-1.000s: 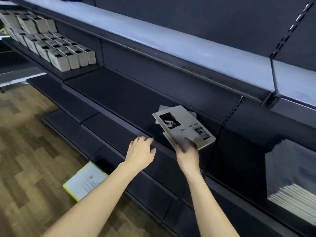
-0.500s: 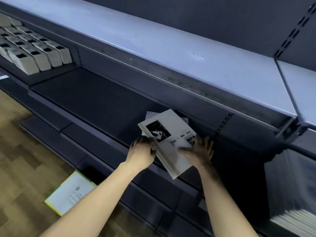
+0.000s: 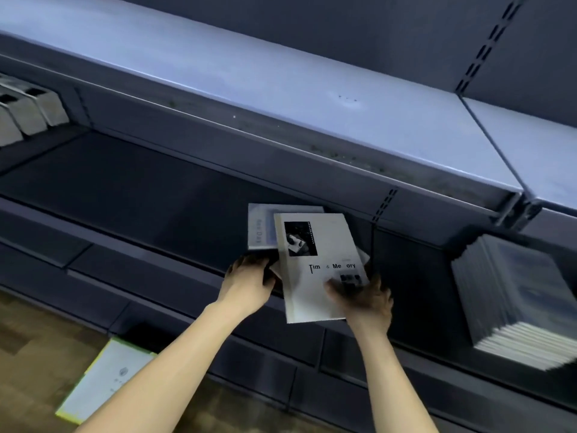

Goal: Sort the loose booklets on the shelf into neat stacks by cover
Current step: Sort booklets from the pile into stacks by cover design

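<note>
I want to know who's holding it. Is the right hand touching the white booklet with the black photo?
Touching. In the head view the right hand lies on the white booklet's lower cover, its thumb over the print.

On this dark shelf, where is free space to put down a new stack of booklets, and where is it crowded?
The widest bare patch is the dark shelf between the grey boxes at far left and the loose booklets. It is crowded around those booklets, where the left hand and right hand work. The bay right of them holds a tall stack.
</note>
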`<act>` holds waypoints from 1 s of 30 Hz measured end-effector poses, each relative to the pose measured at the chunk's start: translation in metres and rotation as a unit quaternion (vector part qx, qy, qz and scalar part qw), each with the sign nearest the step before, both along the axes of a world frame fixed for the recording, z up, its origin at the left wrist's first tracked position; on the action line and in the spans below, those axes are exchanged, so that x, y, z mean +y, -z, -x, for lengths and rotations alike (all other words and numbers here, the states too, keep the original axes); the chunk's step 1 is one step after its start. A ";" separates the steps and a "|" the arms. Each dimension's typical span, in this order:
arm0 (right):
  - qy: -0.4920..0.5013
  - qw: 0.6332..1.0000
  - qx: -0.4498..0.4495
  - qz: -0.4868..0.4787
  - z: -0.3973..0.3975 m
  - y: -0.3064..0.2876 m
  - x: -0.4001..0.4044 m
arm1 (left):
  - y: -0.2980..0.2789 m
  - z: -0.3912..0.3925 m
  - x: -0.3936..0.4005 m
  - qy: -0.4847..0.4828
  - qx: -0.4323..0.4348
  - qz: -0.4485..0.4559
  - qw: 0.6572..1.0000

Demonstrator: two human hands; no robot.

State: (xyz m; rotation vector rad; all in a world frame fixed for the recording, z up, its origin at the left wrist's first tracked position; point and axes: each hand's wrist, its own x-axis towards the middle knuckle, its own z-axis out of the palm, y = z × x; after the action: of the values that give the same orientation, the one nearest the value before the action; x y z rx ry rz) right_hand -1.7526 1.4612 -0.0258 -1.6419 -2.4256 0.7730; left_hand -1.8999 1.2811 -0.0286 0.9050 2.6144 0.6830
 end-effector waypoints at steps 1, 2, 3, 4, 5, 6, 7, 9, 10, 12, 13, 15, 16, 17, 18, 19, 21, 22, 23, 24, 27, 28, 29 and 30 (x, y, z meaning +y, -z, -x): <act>0.014 0.999 0.024 0.017 -0.007 0.001 -0.003 | 0.000 -0.002 -0.002 0.006 -0.002 0.000 1.000; 0.028 0.998 0.051 0.032 -0.013 0.003 -0.004 | 0.001 -0.003 -0.003 0.009 -0.004 0.000 1.000; 0.043 0.996 0.070 0.047 -0.021 0.001 -0.008 | 0.000 -0.007 -0.004 0.016 -0.007 0.002 1.000; 0.052 0.994 0.080 0.061 -0.028 -0.001 -0.011 | -0.001 -0.010 -0.005 0.022 -0.010 0.004 1.000; 0.057 0.992 0.087 0.077 -0.035 -0.003 -0.016 | -0.002 -0.013 -0.005 0.031 -0.010 0.004 0.999; 0.061 0.990 0.093 0.091 -0.042 -0.005 -0.022 | -0.003 -0.017 -0.006 0.039 -0.007 0.004 0.999; 0.067 0.987 0.101 0.102 -0.048 -0.006 -0.027 | -0.003 -0.021 -0.007 0.046 -0.003 0.006 0.999; 0.077 0.982 0.123 0.117 -0.059 -0.004 -0.041 | -0.002 -0.028 -0.012 0.058 0.001 0.009 0.998; 0.085 0.979 0.137 0.128 -0.064 -0.005 -0.049 | -0.001 -0.031 -0.015 0.063 0.000 0.011 0.998; 0.093 0.967 0.172 0.164 -0.074 -0.006 -0.061 | 0.002 -0.035 -0.019 0.068 0.000 0.013 0.998; 0.099 0.957 0.197 0.189 -0.079 -0.008 -0.068 | 0.003 -0.038 -0.022 0.073 0.002 0.014 0.997; 0.113 0.940 0.241 0.212 -0.087 -0.011 -0.078 | 0.002 -0.041 -0.024 0.085 0.008 0.016 0.996; 0.122 0.937 0.255 0.204 -0.092 -0.012 -0.083 | 0.001 -0.043 -0.024 0.090 0.016 0.020 0.996; 0.128 0.937 0.262 0.192 -0.096 -0.013 -0.086 | 0.000 -0.045 -0.024 0.095 0.033 0.025 0.995; 0.137 0.935 0.273 0.181 -0.101 -0.015 -0.088 | -0.002 -0.048 -0.022 0.102 0.057 0.027 0.993; 0.145 0.933 0.282 0.170 -0.106 -0.016 -0.090 | -0.004 -0.051 -0.020 0.109 0.086 0.026 0.990; 0.156 0.927 0.301 0.158 -0.117 -0.019 -0.091 | -0.009 -0.056 -0.015 0.126 0.130 0.018 0.983; 0.158 0.925 0.310 0.154 -0.121 -0.020 -0.092 | -0.011 -0.057 -0.013 0.133 0.139 0.017 0.981; 0.162 0.921 0.322 0.148 -0.128 -0.022 -0.092 | -0.015 -0.060 -0.010 0.142 0.142 0.016 0.980; 0.167 0.916 0.337 0.142 -0.133 -0.025 -0.092 | -0.017 -0.063 -0.007 0.149 0.141 0.014 0.979; 0.194 0.896 0.378 0.133 -0.153 -0.033 -0.092 | -0.026 -0.075 0.003 0.169 0.142 -0.005 0.975; 0.205 0.888 0.390 0.129 -0.162 -0.037 -0.091 | -0.030 -0.081 0.007 0.177 0.147 -0.010 0.973; 0.214 0.881 0.402 0.125 -0.170 -0.039 -0.089 | -0.033 -0.088 0.012 0.185 0.154 -0.013 0.970; 0.223 0.875 0.411 0.120 -0.181 -0.043 -0.088 | -0.036 -0.097 0.019 0.195 0.161 -0.013 0.967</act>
State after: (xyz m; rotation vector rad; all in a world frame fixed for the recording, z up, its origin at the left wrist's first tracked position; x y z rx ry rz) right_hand -1.5721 1.3728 0.0171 -1.4221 -1.3479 1.3567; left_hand -1.8031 1.2997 0.0070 1.6010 2.5700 0.4986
